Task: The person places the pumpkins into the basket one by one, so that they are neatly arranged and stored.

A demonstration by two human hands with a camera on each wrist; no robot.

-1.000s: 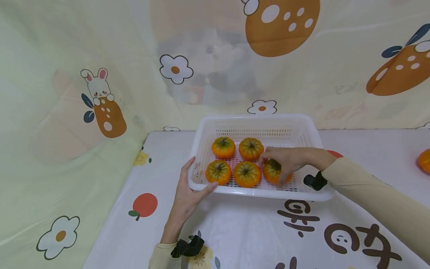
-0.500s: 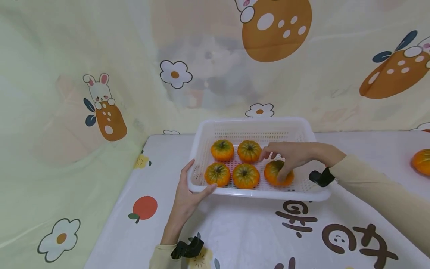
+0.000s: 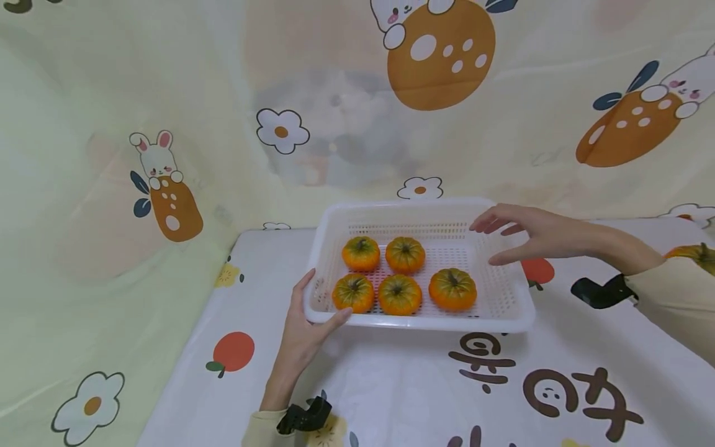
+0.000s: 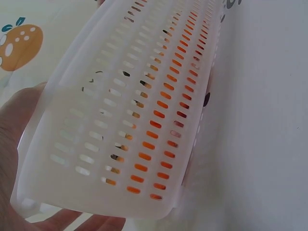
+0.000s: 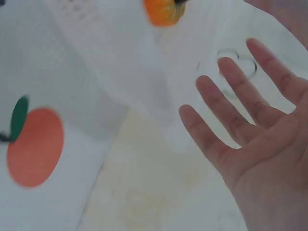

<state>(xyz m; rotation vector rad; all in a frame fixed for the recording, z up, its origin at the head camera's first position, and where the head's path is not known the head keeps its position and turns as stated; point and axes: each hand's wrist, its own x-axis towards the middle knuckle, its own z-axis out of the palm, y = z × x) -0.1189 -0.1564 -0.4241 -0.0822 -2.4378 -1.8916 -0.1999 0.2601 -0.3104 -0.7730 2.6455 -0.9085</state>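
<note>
A white plastic basket with slotted walls stands on the table. Several small orange pumpkins sit inside it, stems up, in two rows toward the left and middle. My left hand grips the basket's front left corner, its thumb over the front rim; the left wrist view shows that hand around the corner close up. Above the basket's right side hovers my right hand, fingers spread and holding nothing. In the right wrist view its fingers are extended, apart from the basket.
Another pumpkin lies at the far right, partly hidden behind the right sleeve. A printed white cloth covers the table. Behind the basket rises a cream curtain with cartoon prints.
My right hand has released the front right pumpkin and moved up and to the right. That pumpkin stays in the basket. My left hand keeps its hold on the corner.
</note>
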